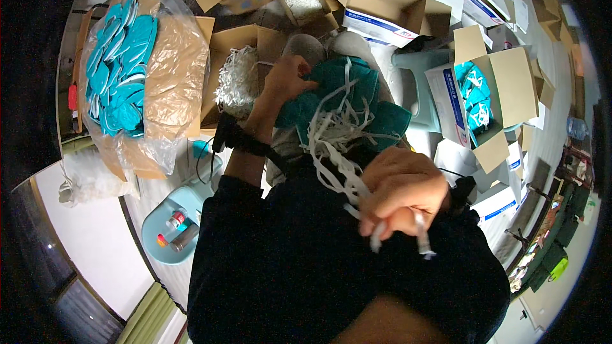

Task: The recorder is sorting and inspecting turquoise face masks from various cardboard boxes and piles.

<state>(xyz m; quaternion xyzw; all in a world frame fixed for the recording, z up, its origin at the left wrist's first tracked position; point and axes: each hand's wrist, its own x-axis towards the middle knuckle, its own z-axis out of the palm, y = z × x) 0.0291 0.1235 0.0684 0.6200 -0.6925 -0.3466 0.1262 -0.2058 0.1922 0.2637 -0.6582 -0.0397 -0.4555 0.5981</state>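
Observation:
Across my lap lie several teal fabric pieces (347,83) with a tangle of flat white straps (335,124) over them. My left hand (287,79) is at their left side, its fingers curled at the edge of a teal piece. My right hand (408,185), closer to my body, is closed around a bunch of the white straps. Two strap ends stick out below its fist, and the rest run up to the teal pieces. Some of the fabric is hidden under the straps.
At the left stands a clear plastic bag (175,83) of teal pads (121,67). Ahead is a carton of white strips (239,79). At right, an open box (500,92) holds teal pieces, near a pale green stool (414,89). A blue stool (156,223) carries small containers.

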